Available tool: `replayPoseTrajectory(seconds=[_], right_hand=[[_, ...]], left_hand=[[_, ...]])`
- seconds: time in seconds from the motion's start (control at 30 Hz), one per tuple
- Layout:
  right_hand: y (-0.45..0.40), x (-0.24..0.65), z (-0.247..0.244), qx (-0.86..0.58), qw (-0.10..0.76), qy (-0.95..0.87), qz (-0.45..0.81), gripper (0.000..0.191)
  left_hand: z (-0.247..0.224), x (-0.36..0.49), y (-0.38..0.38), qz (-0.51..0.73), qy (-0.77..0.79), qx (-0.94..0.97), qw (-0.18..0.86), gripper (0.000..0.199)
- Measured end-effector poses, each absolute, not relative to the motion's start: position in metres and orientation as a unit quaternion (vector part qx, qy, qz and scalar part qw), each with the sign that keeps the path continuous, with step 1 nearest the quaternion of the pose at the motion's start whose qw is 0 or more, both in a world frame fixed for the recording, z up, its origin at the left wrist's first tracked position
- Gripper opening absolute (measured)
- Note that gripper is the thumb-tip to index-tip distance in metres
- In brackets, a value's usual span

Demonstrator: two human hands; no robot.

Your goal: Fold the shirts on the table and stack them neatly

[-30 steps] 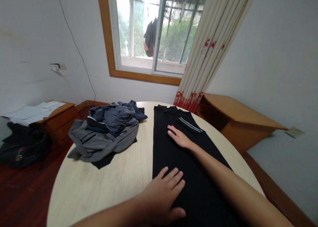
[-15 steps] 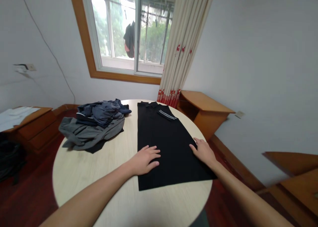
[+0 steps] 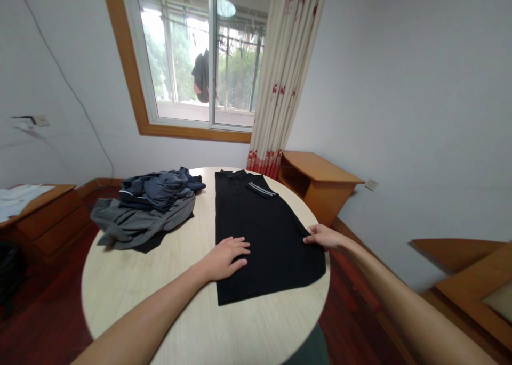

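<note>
A black polo shirt (image 3: 260, 226) lies folded lengthwise on the round table (image 3: 168, 285), its collar at the far end. One short sleeve with two pale stripes (image 3: 262, 189) rests across its upper part. My left hand (image 3: 226, 258) lies flat on the shirt's left edge, fingers stretched out. At the right edge, my right hand (image 3: 323, 237) pinches the shirt's fabric between thumb and fingers. The lower right corner of the shirt looks curved inward below that hand.
A heap of grey and dark blue clothes (image 3: 152, 210) sits on the table's left side. Beyond the table stand a wooden cabinet (image 3: 320, 178) and a long curtain (image 3: 276, 88) beside the window. A low wooden drawer unit (image 3: 44, 221) is at the left.
My right hand has gone from lying spread on the shirt to pinching its right edge. The lower right corner has drawn in. My left hand stays flat; the view has shifted slightly.
</note>
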State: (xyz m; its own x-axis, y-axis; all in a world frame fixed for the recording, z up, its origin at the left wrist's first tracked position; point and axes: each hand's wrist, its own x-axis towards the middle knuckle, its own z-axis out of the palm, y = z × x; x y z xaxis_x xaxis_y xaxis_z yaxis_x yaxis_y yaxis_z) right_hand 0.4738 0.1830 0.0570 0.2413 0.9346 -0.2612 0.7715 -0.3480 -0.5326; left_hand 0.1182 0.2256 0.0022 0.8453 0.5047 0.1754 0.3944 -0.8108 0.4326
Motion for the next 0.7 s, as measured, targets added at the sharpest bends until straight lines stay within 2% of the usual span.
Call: replayPoseTrajectory(seconds=[0.1, 0.17, 0.3, 0.37, 0.43, 0.53, 0.7], right_hand=[[0.179, 0.445, 0.062, -0.749, 0.17, -0.603, 0.213, 0.019], [0.174, 0.422, 0.064, -0.712, 0.167, -0.632, 0.256, 0.016], [0.17, 0.396, 0.07, -0.624, -0.014, -0.606, 0.494, 0.033], [0.178, 0.4, 0.071, -0.595, -0.067, -0.589, 0.543, 0.037], [0.195, 0.413, 0.07, -0.613, -0.03, -0.59, 0.524, 0.041], [0.232, 0.439, 0.063, -0.685, 0.091, -0.578, 0.434, 0.044], [0.299, 0.466, 0.041, -0.708, 0.288, -0.525, 0.374, 0.03]], left_hand=[[0.002, 0.119, 0.226, 0.142, 0.238, 0.941, 0.196, 0.033], [0.001, 0.119, 0.227, 0.143, 0.237, 0.941, 0.194, 0.033], [-0.002, 0.118, 0.228, 0.146, 0.233, 0.943, 0.188, 0.034], [-0.002, 0.119, 0.227, 0.144, 0.238, 0.942, 0.186, 0.034], [0.001, 0.122, 0.224, 0.142, 0.248, 0.942, 0.178, 0.034], [0.011, 0.134, 0.211, 0.135, 0.252, 0.944, 0.165, 0.038], [0.024, 0.165, 0.182, 0.112, 0.196, 0.962, 0.156, 0.04]])
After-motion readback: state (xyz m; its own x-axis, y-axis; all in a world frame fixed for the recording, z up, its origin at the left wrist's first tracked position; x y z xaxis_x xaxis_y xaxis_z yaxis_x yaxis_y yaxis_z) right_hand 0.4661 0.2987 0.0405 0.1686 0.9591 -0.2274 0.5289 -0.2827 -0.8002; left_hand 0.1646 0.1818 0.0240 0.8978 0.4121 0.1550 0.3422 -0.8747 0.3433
